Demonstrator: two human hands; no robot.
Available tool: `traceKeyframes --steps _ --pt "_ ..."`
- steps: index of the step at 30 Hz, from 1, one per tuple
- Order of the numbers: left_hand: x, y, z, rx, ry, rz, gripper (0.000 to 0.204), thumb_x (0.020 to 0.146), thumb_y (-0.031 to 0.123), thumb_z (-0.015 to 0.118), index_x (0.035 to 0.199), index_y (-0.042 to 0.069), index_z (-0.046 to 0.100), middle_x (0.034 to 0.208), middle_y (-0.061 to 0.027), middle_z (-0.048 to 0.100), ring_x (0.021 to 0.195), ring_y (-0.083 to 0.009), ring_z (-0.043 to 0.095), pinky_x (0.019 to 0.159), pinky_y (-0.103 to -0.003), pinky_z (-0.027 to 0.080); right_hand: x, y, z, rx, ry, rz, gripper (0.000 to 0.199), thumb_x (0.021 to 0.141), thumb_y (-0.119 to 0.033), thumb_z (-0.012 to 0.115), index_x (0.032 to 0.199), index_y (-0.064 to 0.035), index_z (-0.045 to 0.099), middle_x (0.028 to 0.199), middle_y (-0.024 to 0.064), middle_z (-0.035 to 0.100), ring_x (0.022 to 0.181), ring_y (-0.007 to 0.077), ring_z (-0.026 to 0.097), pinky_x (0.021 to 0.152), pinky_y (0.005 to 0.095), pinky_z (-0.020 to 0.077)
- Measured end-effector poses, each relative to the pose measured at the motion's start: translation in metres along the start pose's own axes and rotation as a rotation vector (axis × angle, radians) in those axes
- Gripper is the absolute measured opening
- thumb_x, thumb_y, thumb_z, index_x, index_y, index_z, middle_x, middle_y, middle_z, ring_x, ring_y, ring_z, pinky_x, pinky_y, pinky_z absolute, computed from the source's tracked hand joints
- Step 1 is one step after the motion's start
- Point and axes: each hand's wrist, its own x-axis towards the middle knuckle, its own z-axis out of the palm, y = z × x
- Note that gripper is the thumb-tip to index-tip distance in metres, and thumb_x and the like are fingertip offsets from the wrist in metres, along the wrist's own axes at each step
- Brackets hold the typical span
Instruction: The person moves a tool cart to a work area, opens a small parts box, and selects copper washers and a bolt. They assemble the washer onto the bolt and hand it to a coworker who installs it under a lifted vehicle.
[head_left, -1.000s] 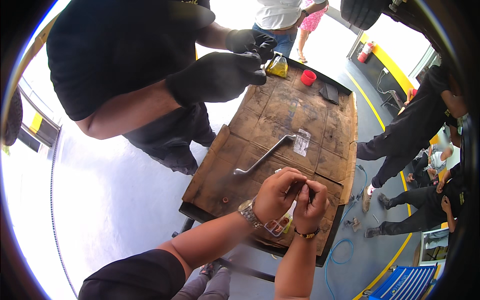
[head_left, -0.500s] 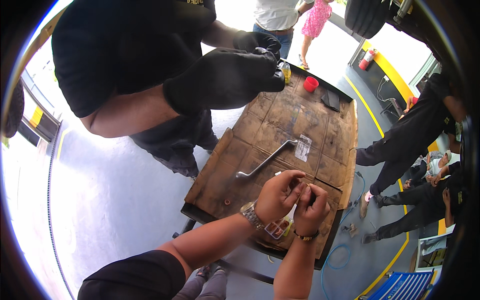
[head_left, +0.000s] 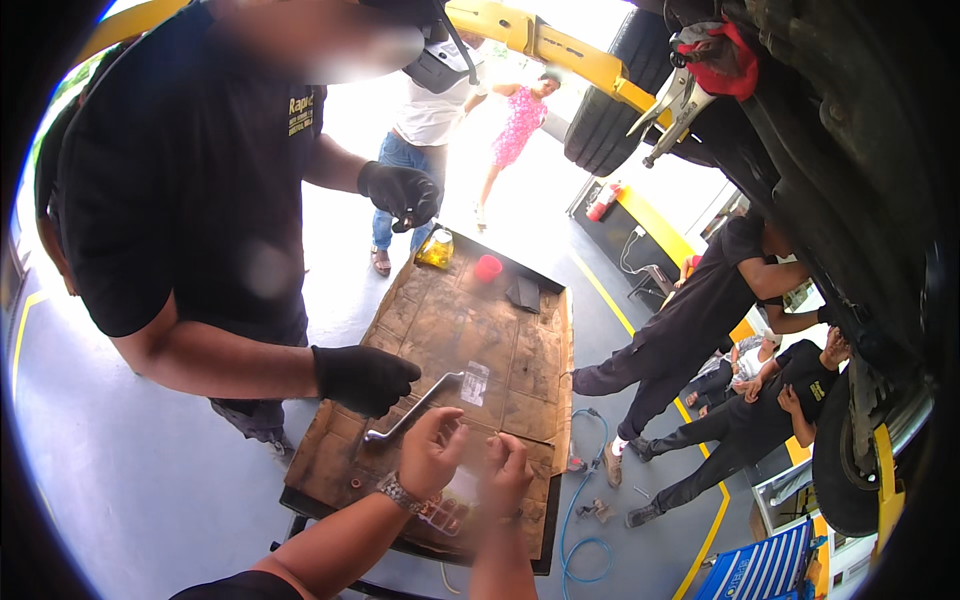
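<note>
In the head view, the left hand (head_left: 432, 458) and blurred right hand (head_left: 508, 478) are apart, fingers bent; whether either grips something small, I cannot tell. An offset wrench (head_left: 415, 405) lies just beyond the left hand, a copper-coloured ring (head_left: 356, 483) left of it, a clear compartment box (head_left: 443, 515) between the wrists.

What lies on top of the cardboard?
An offset wrench, red cup, yellow-filled container, flat black item, white label, reddish ring and compartment box. What the left hand and right hand cover cannot be seen.
</note>
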Motion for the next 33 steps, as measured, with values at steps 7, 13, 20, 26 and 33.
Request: traceKeyframes --steps 7,13,20,26,33 --pt "0.000 -0.007 0.000 -0.071 0.008 -0.079 0.028 0.092 0.014 0.073 0.116 0.001 0.069 0.089 -0.0060 0.070 0.072 -0.0106 0.063 0.066 -0.028 0.053 -0.002 0.005 0.005 0.015 -0.010 0.048 0.012 0.103 -0.013 0.061 0.109 -0.0035 0.063 0.091 0.0116 0.077 0.076 0.0226 0.075 0.069 0.0364 0.0595" --pt "0.013 -0.005 -0.007 -0.178 0.084 -0.181 0.020 0.099 0.014 0.069 0.114 0.001 0.066 0.094 -0.0027 0.068 0.079 -0.0082 0.062 0.072 -0.025 0.052 0.007 -0.002 0.006 0.092 0.005 0.055 0.010 0.102 -0.008 0.061 0.109 -0.0007 0.062 0.098 0.0112 0.075 0.071 0.0147 0.070 0.066 0.0293 0.0576" --pt "0.019 -0.013 -0.009 -0.384 0.142 -0.271 0.022 0.099 0.014 0.069 0.116 0.001 0.065 0.099 -0.0035 0.069 0.083 -0.0077 0.061 0.074 -0.025 0.051 0.001 -0.005 0.011 0.064 -0.021 -0.119 0.007 0.098 -0.001 0.063 0.105 -0.0003 0.062 0.103 0.0164 0.072 0.082 0.0261 0.072 0.068 0.0355 0.0581" --pt "0.022 -0.006 -0.022 -0.669 0.085 -0.394 0.023 0.101 0.018 0.068 0.118 0.004 0.064 0.100 -0.0025 0.067 0.081 -0.0074 0.060 0.072 -0.025 0.050 -0.001 -0.012 0.002 0.008 -0.101 -0.209 0.008 0.094 0.002 0.067 0.100 0.0001 0.063 0.096 0.0175 0.071 0.079 0.0304 0.070 0.065 0.0363 0.0562" --pt "0.022 0.008 -0.026 -0.322 0.083 -0.090 0.021 0.099 0.013 0.071 0.117 0.005 0.065 0.095 -0.0005 0.066 0.079 -0.0066 0.059 0.070 -0.023 0.048 0.007 -0.012 0.004 0.001 -0.068 -0.272 0.010 0.093 -0.005 0.072 0.096 -0.0037 0.063 0.091 0.0122 0.071 0.074 0.0292 0.070 0.065 0.0378 0.0568"
